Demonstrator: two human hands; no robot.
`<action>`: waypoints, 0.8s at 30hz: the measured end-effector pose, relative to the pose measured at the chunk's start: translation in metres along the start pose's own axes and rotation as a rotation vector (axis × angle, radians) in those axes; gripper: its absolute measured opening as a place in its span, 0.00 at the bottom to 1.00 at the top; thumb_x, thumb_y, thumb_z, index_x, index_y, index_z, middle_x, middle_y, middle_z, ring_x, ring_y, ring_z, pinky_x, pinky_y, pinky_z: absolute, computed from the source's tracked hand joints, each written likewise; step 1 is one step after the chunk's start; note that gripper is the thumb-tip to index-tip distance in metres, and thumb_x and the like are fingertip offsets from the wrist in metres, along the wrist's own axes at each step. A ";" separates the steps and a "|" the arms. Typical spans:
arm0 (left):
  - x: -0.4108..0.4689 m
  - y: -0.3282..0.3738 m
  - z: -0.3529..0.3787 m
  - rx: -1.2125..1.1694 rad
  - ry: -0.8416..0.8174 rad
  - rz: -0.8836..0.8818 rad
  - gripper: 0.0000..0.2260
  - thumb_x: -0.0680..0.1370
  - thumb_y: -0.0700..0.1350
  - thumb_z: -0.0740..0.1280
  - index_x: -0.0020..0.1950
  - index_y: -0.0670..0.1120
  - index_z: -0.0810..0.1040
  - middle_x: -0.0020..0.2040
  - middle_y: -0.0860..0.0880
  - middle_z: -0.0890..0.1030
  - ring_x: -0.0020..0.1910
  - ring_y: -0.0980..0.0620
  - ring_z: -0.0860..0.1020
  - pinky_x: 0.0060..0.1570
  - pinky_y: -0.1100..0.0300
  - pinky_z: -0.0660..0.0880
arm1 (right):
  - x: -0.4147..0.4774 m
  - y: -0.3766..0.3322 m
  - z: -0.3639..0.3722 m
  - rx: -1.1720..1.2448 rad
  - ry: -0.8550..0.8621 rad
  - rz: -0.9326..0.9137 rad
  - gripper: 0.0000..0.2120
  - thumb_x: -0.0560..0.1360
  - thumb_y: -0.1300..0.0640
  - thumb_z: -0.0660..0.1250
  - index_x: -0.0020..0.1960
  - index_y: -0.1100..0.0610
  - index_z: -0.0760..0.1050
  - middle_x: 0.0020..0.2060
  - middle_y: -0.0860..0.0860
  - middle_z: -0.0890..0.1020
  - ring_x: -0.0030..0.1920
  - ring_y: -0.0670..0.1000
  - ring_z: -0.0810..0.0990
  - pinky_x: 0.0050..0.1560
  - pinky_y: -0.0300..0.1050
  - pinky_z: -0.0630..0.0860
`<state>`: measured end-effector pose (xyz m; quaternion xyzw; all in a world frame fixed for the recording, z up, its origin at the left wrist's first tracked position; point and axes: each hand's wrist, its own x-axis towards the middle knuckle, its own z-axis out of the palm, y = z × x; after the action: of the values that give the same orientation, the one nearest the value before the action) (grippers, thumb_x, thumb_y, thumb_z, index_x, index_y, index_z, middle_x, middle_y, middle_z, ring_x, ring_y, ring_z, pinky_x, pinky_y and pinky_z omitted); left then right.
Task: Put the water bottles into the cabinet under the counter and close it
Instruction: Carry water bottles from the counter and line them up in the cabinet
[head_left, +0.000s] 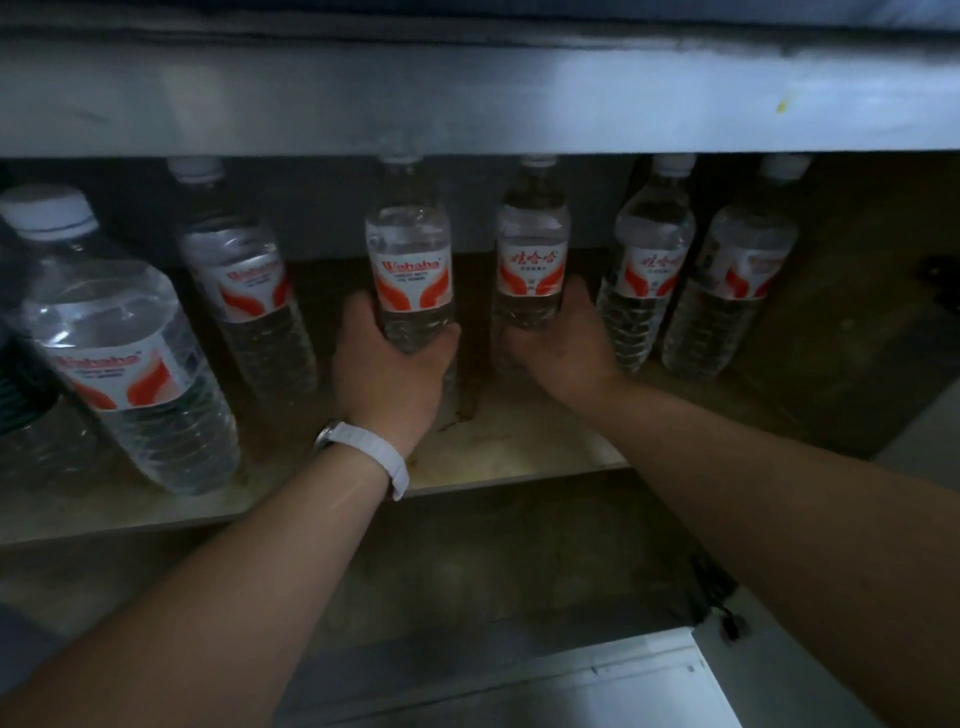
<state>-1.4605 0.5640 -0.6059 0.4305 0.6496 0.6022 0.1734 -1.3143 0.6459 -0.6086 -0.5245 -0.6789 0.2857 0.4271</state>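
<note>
At frame centre, my left hand (387, 364) wraps one bottle (408, 260); my right hand (563, 343) curls round another bottle (531, 260) beside it.

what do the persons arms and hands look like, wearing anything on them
The left forearm and right forearm are bare, with no sleeves in view. Neither hand is gloved. The left hand has a watch at its wrist, with a white strap and a pale, silvery case. The right hand and its wrist carry nothing that shows. No rings are visible, though the light is dim.
</note>
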 end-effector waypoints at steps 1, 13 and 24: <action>0.001 0.002 0.007 0.002 -0.007 0.001 0.22 0.72 0.49 0.77 0.59 0.57 0.67 0.57 0.59 0.76 0.59 0.56 0.76 0.55 0.59 0.72 | 0.002 0.003 -0.004 -0.004 0.014 -0.014 0.32 0.69 0.52 0.76 0.67 0.55 0.67 0.61 0.50 0.78 0.63 0.52 0.77 0.61 0.47 0.74; 0.013 0.000 0.057 0.009 -0.050 -0.074 0.23 0.71 0.46 0.78 0.59 0.55 0.69 0.61 0.51 0.80 0.62 0.49 0.79 0.60 0.52 0.75 | 0.015 0.027 -0.015 -0.024 -0.012 -0.127 0.21 0.69 0.55 0.76 0.60 0.50 0.75 0.54 0.45 0.82 0.58 0.47 0.80 0.58 0.46 0.78; 0.012 -0.008 0.051 -0.022 -0.063 -0.051 0.22 0.73 0.47 0.76 0.60 0.58 0.69 0.54 0.61 0.75 0.55 0.58 0.74 0.54 0.60 0.69 | 0.016 0.038 -0.013 0.027 -0.077 -0.150 0.23 0.71 0.52 0.75 0.64 0.48 0.72 0.60 0.45 0.79 0.62 0.45 0.77 0.61 0.41 0.73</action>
<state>-1.4319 0.6065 -0.6208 0.4307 0.6481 0.5906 0.2138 -1.2866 0.6717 -0.6298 -0.4549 -0.7282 0.2821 0.4279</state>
